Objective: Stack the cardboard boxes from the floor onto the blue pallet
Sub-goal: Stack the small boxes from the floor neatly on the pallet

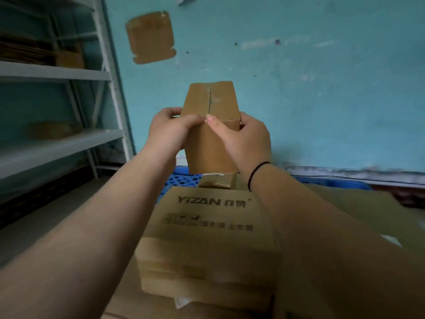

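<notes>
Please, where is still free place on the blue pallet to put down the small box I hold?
Bare pallet grid shows only left of the taped box, behind the printed box. Near the wall a thin blue strip shows right of the right hand. The front is crowded with stacked boxes. The left hand also grips the small box.

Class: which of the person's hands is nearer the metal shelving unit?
Left. The left hand grips the small box on the side facing the shelving; the right hand grips the far side.

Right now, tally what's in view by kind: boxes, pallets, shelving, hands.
Cardboard boxes clearly distinguishable: 3: held box, small box, YIZAN-printed box
Blue pallet: 1
Shelving unit: 1
Hands: 2: left hand, right hand, both on the held box
Total: 7
</notes>
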A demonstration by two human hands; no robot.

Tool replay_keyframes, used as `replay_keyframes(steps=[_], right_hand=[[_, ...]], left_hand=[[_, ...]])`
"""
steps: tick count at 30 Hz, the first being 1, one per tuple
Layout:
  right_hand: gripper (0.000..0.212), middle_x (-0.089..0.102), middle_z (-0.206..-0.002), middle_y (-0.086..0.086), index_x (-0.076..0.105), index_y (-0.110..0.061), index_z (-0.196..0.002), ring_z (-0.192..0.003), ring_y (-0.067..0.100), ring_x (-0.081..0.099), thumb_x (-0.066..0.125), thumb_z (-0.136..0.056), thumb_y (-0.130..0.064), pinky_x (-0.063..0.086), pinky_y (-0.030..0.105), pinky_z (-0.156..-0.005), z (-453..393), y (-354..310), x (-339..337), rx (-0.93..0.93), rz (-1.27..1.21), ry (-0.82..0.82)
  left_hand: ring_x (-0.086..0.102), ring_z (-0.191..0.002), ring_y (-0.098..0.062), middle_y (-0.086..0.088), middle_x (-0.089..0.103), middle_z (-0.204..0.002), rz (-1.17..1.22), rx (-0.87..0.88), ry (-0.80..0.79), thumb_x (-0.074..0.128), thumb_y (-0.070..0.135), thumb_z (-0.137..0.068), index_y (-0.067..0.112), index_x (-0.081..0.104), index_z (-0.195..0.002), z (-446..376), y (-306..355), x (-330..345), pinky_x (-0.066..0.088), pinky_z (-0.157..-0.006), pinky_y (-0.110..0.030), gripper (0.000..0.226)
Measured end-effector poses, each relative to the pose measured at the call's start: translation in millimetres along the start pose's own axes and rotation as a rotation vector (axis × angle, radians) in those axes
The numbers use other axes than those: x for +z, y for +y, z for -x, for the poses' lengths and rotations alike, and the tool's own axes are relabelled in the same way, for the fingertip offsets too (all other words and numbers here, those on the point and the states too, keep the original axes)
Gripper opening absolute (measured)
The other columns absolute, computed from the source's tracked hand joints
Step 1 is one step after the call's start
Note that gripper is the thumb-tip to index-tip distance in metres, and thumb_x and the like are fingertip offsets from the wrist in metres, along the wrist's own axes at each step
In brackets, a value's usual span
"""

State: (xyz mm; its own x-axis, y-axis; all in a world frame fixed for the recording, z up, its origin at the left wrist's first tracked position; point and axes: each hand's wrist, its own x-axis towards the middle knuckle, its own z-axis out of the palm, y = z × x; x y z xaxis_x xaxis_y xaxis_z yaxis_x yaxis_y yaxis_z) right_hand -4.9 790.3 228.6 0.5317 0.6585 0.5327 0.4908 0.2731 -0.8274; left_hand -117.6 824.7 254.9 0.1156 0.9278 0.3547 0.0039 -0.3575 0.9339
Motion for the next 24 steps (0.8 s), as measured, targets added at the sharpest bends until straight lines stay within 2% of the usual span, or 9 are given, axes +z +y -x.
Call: replay_keyframes(steps=[3,6,8,10,13,15,18,21,24], right_hand=[[0.048,0.068,-0.097,-0.003,0.065,-0.02,-0.099,-0.088,0.018,0.062,0.061,-0.072,-0.06,0.051,0.032,-0.072,-24.1,36.3,-24.3,0.049,0.124,0.077],[0.056,0.065,-0.107,-0.002,0.061,-0.021,-0.111,-0.092,0.02,0.059,0.059,-0.072,-0.062,0.048,0.031,-0.073,-36.6,72.4,-37.0,0.095,0.174,0.154],[0.056,0.063,-0.106,-0.001,0.059,-0.02,-0.111,-0.089,0.018,0.056,0.059,-0.073,-0.062,0.043,0.026,-0.065,-38.4,96.4,-37.7,0.115,0.212,0.148],[0.053,0.063,-0.101,-0.001,0.06,-0.02,-0.108,-0.086,0.017,0.055,0.06,-0.073,-0.06,0.036,0.022,-0.056,-38.6,119.1,-36.1,0.15,0.219,0.118],[0.051,0.063,-0.097,-0.002,0.062,-0.019,-0.105,-0.084,0.016,0.055,0.062,-0.073,-0.058,0.035,0.019,-0.053,-37.1,146.9,-30.4,0.198,0.229,0.072],[0.049,0.064,-0.096,-0.003,0.063,-0.018,-0.105,-0.082,0.013,0.055,0.065,-0.072,-0.055,0.035,0.017,-0.053,-37.3,161.0,-27.2,0.206,0.198,0.064],[0.044,0.061,-0.093,-0.008,0.062,-0.022,-0.107,-0.075,0.007,0.053,0.068,-0.073,-0.049,0.038,0.014,-0.055,-40.4,174.1,-21.2,0.244,0.136,0.042],[0.043,0.068,-0.1,-0.002,0.065,-0.019,-0.105,-0.086,0.015,0.06,0.073,-0.07,-0.042,0.047,0.024,-0.067,-42.0,189.4,-13.4,0.353,0.159,-0.068],[0.043,0.065,-0.1,-0.001,0.066,-0.012,-0.103,-0.078,0.015,0.058,0.073,-0.071,-0.04,0.043,0.023,-0.059,-38.3,203.5,-6.8,0.546,0.196,-0.142]], left_hand=[[0.058,-0.077,-0.009,0.002,0.06,-0.088,0.023,-0.035,-0.121,0.064,0.016,-0.078,0.011,0.056,-0.113,-20.7,-17.8,49.1,0.049,-0.069,-0.025,0.036],[0.059,-0.071,-0.006,0.002,0.062,-0.084,0.024,-0.085,-0.251,0.062,0.014,-0.079,0.012,0.06,-0.101,-33.5,-39.6,85.1,0.049,-0.061,-0.02,0.022],[0.058,-0.073,-0.008,-0.002,0.062,-0.091,0.03,-0.15,-0.276,0.063,0.011,-0.079,0.014,0.053,-0.099,-40.0,-58.2,99.7,0.048,-0.063,-0.022,0.023],[0.06,-0.081,-0.014,-0.008,0.061,-0.103,0.009,-0.196,-0.281,0.065,0.009,-0.077,0.011,0.05,-0.11,-44.6,-78.8,109.1,0.049,-0.069,-0.026,0.036],[0.06,-0.1,-0.025,-0.013,0.061,-0.118,-0.098,-0.257,-0.315,0.066,0.011,-0.077,0.004,0.049,-0.123,-50.5,-105.8,117.2,0.05,-0.085,-0.033,0.049],[0.059,-0.104,-0.028,-0.014,0.061,-0.117,-0.162,-0.244,-0.309,0.065,0.012,-0.079,0.008,0.055,-0.111,-55.5,-118.0,121.6,0.05,-0.092,-0.038,0.034],[0.061,-0.101,-0.029,-0.009,0.063,-0.1,-0.253,-0.186,-0.284,0.065,0.013,-0.078,0.013,0.057,-0.08,-61.0,-132.4,125.1,0.05,-0.09,-0.035,0.008],[0.061,-0.1,-0.03,-0.011,0.067,-0.098,-0.477,-0.177,-0.317,0.06,0.016,-0.078,0.01,0.062,-0.081,-59.7,-153.9,123.0,0.048,-0.08,-0.031,0.007],[0.059,-0.1,-0.029,-0.011,0.067,-0.102,-0.87,-0.117,-0.292,0.054,0.021,-0.078,0.01,0.064,-0.095,-55.8,-170.6,121.2,0.046,-0.078,-0.033,0.022]])
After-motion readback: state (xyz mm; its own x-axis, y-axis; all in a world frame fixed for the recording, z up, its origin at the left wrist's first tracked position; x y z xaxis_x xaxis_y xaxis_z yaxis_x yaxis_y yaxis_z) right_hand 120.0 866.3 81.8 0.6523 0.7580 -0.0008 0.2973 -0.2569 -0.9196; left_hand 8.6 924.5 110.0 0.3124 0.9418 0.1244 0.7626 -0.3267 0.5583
